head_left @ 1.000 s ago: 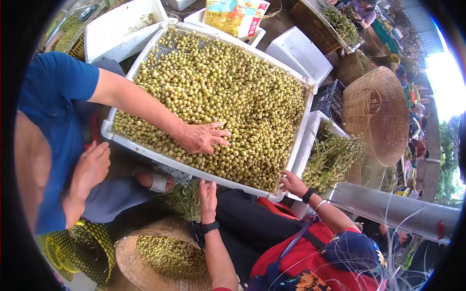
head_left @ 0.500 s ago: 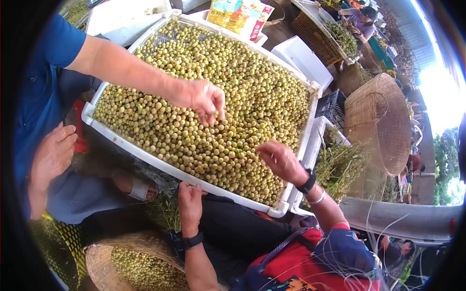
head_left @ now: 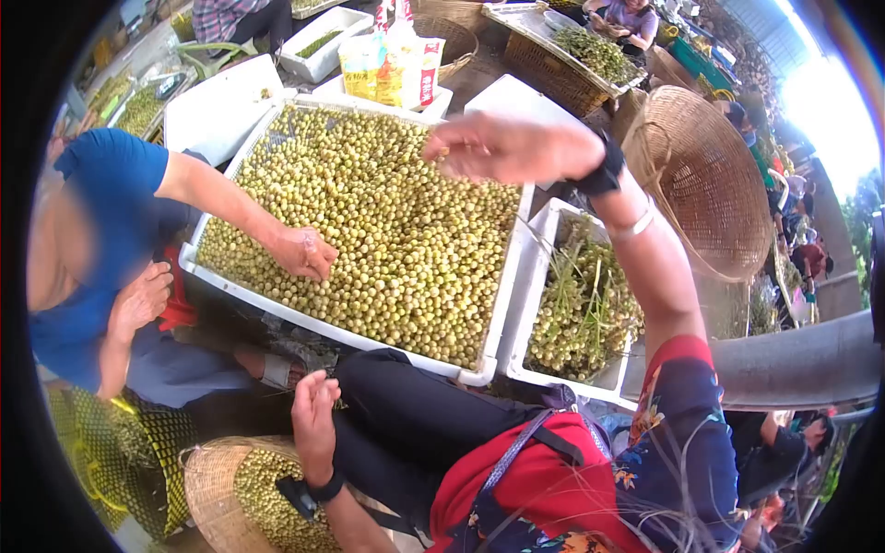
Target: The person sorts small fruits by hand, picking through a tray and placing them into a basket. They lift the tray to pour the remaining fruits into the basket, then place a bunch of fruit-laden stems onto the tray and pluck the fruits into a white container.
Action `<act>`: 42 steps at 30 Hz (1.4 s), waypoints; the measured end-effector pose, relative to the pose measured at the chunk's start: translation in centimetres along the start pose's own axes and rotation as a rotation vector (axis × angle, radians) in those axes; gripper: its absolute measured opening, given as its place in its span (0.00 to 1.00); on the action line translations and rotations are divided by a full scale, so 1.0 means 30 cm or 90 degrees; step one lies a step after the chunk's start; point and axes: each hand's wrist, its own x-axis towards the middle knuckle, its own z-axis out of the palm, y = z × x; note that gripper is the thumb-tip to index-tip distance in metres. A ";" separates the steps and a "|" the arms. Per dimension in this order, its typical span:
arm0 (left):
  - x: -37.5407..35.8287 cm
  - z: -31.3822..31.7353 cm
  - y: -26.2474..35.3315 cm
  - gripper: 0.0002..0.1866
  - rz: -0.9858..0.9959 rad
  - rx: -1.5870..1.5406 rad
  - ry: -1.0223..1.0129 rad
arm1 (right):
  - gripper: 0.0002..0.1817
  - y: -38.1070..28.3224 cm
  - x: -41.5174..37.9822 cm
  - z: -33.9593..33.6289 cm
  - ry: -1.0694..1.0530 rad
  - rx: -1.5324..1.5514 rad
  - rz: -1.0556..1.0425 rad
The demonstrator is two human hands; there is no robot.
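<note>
A wide white tray (head_left: 481,370) heaped with small yellow-green round fruits (head_left: 406,230) lies in front of me. My right hand (head_left: 502,147), with a black watch and a bangle on the wrist, is raised over the tray's far right corner. Its fingers are drawn together and point left, and I cannot make out whether they pinch a fruit. My left hand (head_left: 313,419), also with a black watch, rests low beside my black trouser leg and holds nothing. A person in a blue shirt reaches into the tray from the left, with a hand (head_left: 302,251) curled on the fruits.
A white tub (head_left: 527,276) of stemmed fruit bunches stands right of the tray. A woven basket (head_left: 214,479) with fruits sits at the bottom left beside a green mesh basket (head_left: 120,452). A large empty woven basket (head_left: 705,184) stands at the right. Foam boxes, a yellow bag (head_left: 392,69) and other people are behind.
My right hand rose from the tray's near edge to above its far right corner. The blue-shirted person's hand dropped back onto the fruits at the left. My view shifted right.
</note>
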 end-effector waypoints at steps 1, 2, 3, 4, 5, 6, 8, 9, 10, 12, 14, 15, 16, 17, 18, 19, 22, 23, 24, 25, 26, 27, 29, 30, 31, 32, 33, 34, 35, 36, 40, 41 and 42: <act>-0.071 -0.005 0.056 0.14 0.027 0.005 -0.010 | 0.16 -0.005 0.012 -0.044 -0.020 0.087 0.028; -0.137 -0.018 0.104 0.14 0.043 -0.004 -0.012 | 0.16 -0.030 0.031 -0.101 -0.070 0.116 0.065; -0.197 -0.029 0.156 0.14 0.059 -0.013 -0.014 | 0.17 -0.030 0.073 -0.139 -0.098 0.144 0.115; -0.257 -0.032 0.228 0.13 0.037 -0.009 0.008 | 0.16 0.002 0.140 -0.187 -0.146 0.125 0.079; -0.291 -0.063 0.252 0.13 0.055 -0.021 0.004 | 0.09 0.085 0.244 -0.205 -0.070 0.167 -0.052; -0.318 -0.093 0.293 0.12 0.091 0.031 0.023 | 0.12 0.074 0.307 -0.280 -0.140 0.126 -0.180; -0.375 -0.068 0.410 0.13 0.191 0.061 0.104 | 0.11 -0.073 0.385 -0.297 0.163 0.416 -0.069; -0.386 -0.054 0.450 0.14 0.237 0.053 0.135 | 0.12 -0.094 0.461 -0.294 0.215 0.397 -0.050; -0.383 -0.049 0.466 0.14 0.273 0.023 0.168 | 0.15 -0.119 0.537 -0.264 0.255 0.384 -0.038; -0.355 -0.005 0.511 0.13 0.364 -0.070 0.196 | 0.13 -0.190 0.505 -0.144 0.352 0.318 -0.105; -0.308 0.056 0.541 0.12 0.383 -0.142 0.161 | 0.14 -0.252 0.406 0.052 0.453 0.325 -0.185; -0.281 0.084 0.554 0.11 0.391 -0.212 0.118 | 0.14 -0.203 0.409 0.199 0.461 0.363 -0.193; -0.262 0.134 0.575 0.10 0.383 -0.207 0.083 | 0.15 -0.180 0.327 0.305 0.459 0.359 -0.235; -0.240 0.181 0.589 0.10 0.371 -0.200 0.045 | 0.17 -0.107 0.306 0.454 0.423 0.432 -0.162; -0.204 0.208 0.580 0.09 0.341 -0.207 0.006 | 0.17 -0.040 0.265 0.579 0.412 0.481 -0.104; -0.169 0.237 0.570 0.09 0.307 -0.187 -0.008 | 0.14 0.062 0.254 0.723 0.438 0.374 0.044; -0.069 0.297 0.479 0.09 0.206 -0.153 -0.044 | 0.13 0.238 0.100 0.958 0.446 0.335 0.319; -0.042 0.309 0.440 0.10 0.167 -0.146 -0.054 | 0.13 0.278 0.056 1.008 0.537 0.322 0.342; -0.018 0.321 0.398 0.10 0.118 -0.172 -0.079 | 0.12 0.324 0.016 1.016 0.519 0.291 0.398; 0.009 0.332 0.358 0.10 0.080 -0.172 -0.094 | 0.11 0.379 -0.016 1.030 0.551 0.278 0.422; 0.041 0.331 0.313 0.10 0.045 -0.187 -0.116 | 0.09 0.439 -0.029 1.029 0.605 0.207 0.440; 0.073 0.332 0.273 0.10 0.015 -0.206 -0.135 | 0.09 0.488 -0.053 1.006 0.640 0.156 0.453; 0.138 0.326 0.210 0.10 -0.043 -0.204 -0.157 | 0.14 0.608 -0.077 0.950 0.713 0.007 0.439; 0.174 0.325 0.183 0.10 -0.055 -0.204 -0.163 | 0.20 0.647 -0.083 0.918 0.686 -0.004 0.509; 0.202 0.323 0.166 0.10 -0.070 -0.205 -0.168 | 0.26 0.681 -0.082 0.895 0.656 -0.013 0.578; 0.231 0.319 0.151 0.10 -0.072 -0.207 -0.165 | 0.30 0.715 -0.073 0.872 0.617 -0.046 0.630; 0.257 0.318 0.142 0.10 -0.080 -0.208 -0.167 | 0.34 0.746 -0.063 0.861 0.578 -0.078 0.683; 0.284 0.320 0.137 0.10 -0.086 -0.208 -0.170 | 0.37 0.772 -0.054 0.854 0.575 -0.101 0.703; 0.308 0.323 0.129 0.10 -0.088 -0.209 -0.172 | 0.40 0.798 -0.042 0.850 0.572 -0.124 0.725; 0.323 0.323 0.118 0.10 -0.089 -0.218 -0.175 | 0.46 0.789 -0.025 0.805 0.524 -0.054 0.759; 0.374 0.317 0.079 0.10 -0.104 -0.236 -0.170 | 0.50 0.861 0.080 0.781 0.513 0.097 0.661; 0.382 0.322 0.082 0.10 -0.106 -0.239 -0.157 | 0.52 0.846 0.104 0.776 0.513 0.182 0.634; 0.388 0.323 0.089 0.10 -0.099 -0.238 -0.160 | 0.53 0.812 0.124 0.758 0.519 0.203 0.611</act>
